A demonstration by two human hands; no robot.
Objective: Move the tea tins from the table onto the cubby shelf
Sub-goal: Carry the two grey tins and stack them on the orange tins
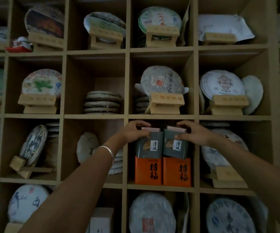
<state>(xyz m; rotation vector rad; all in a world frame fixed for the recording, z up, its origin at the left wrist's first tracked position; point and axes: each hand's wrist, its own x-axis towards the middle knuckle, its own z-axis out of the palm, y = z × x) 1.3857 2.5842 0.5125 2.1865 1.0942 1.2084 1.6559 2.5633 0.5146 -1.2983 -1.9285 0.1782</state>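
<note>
Two grey tea tins with pink lids stand side by side in one cubby of the wooden shelf point(161, 116). The left grey tin point(148, 147) rests on a left orange tin point(148, 171). The right grey tin point(175, 145) rests on a right orange tin point(177, 172). My left hand point(134, 130), with a silver bangle on the wrist, grips the left grey tin at its top. Gripping the top of the right grey tin is my right hand point(193, 133). Both tins sit slightly tilted inward. No table is in view.
Every neighbouring cubby holds round paper-wrapped tea cakes, many propped on wooden stands point(167, 105). A flat stack of cakes point(103, 103) fills the cubby up and to the left. A white box point(100, 219) sits in a lower cubby.
</note>
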